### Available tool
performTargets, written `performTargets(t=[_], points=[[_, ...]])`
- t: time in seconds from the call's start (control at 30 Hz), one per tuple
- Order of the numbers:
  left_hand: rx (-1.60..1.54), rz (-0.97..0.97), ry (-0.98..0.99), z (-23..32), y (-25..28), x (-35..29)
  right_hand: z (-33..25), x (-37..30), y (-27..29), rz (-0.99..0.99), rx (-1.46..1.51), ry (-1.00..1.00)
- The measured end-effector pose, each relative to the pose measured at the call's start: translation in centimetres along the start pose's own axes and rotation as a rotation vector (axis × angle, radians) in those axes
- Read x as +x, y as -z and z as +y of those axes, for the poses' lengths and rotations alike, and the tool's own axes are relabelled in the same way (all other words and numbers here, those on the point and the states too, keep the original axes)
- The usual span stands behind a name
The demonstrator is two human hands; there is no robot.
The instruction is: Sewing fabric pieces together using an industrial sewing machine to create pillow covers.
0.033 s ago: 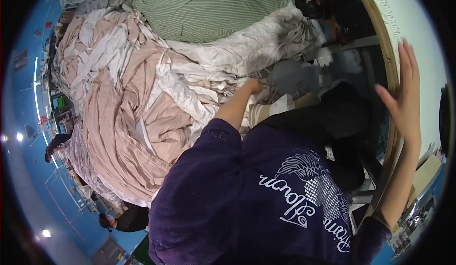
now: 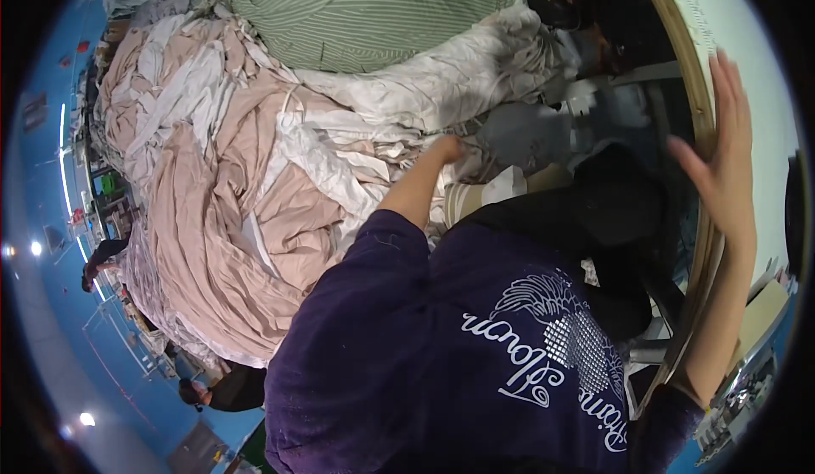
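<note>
My left hand [image 2: 450, 148] reaches down to a heap of crumpled white cloth [image 2: 335, 168]. Its fingers are turned under and hidden, so whether they grip the fabric is unclear. Just to the right of it is a blurred grey object [image 2: 528, 134]. My right hand [image 2: 728, 156] is raised at the right with fingers stretched out and thumb apart, holding nothing. It is beside the wooden edge [image 2: 703, 126] of a white surface [image 2: 722, 16]; whether the palm touches it I cannot tell.
Pink fabric [image 2: 221, 245] piles up on the left. Green striped cloth [image 2: 373, 16] bulges at the far side. A beige-and-white striped roll [image 2: 475, 198] lies by my dark-clad leg [image 2: 586, 219]. Two people [image 2: 233, 389] [image 2: 106, 258] are off to the left.
My right hand has shifted slightly upward. My left hand has moved a little to the left and up, still by the white cloth. The fabric heap looks nearly the same.
</note>
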State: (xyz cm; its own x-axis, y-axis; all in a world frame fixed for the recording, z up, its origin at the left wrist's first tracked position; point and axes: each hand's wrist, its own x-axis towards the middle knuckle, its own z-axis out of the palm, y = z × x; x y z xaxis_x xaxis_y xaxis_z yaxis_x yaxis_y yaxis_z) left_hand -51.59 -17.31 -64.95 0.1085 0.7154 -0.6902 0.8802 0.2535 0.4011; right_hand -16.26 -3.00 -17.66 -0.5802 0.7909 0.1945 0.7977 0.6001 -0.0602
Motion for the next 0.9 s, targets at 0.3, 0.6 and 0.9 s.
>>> performTargets(t=[0.3,0.6,0.9], points=[[0.025,0.254,0.36,-8.1,10.6,2.1,1.8,5.5,-3.5,-0.193,0.199,-0.14],[0.129,-0.213,0.339,-10.8,9.7,10.0,3.0,3.1,-3.6,-0.427,0.451,-0.482],[0.386,0.063,0.397,-8.9,10.6,10.5,2.1,4.4,-3.5,-0.437,0.465,-0.391]])
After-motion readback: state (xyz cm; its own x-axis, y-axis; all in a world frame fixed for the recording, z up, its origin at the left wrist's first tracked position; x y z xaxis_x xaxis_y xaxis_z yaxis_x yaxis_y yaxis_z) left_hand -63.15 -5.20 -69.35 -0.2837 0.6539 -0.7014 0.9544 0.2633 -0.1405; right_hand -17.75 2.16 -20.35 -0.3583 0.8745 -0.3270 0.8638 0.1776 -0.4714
